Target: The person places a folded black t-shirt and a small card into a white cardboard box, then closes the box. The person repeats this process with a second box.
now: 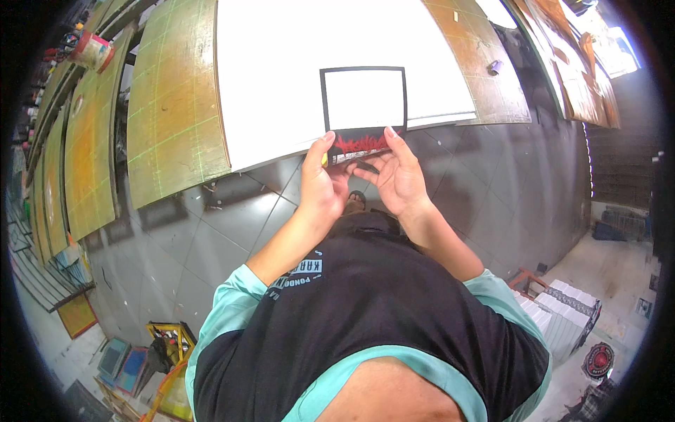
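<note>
On my remote feed: left hand grasps the lower left of a black-bordered sheet, thumb on top; right hand pinches its lower right, thumb on top, fingers curled below. Sheet is at the near edge of a white board, far end over the board, red-printed near end past that edge and seemingly curled. Can't tell whether its white middle is its own or board showing through. Progress, I judge: sheet in both hands, not released, near end not flat; amount left, I can't tell. Outward: green-yellow panel along the board's left edge, purple thing near the right edge of a brown panel.
</note>
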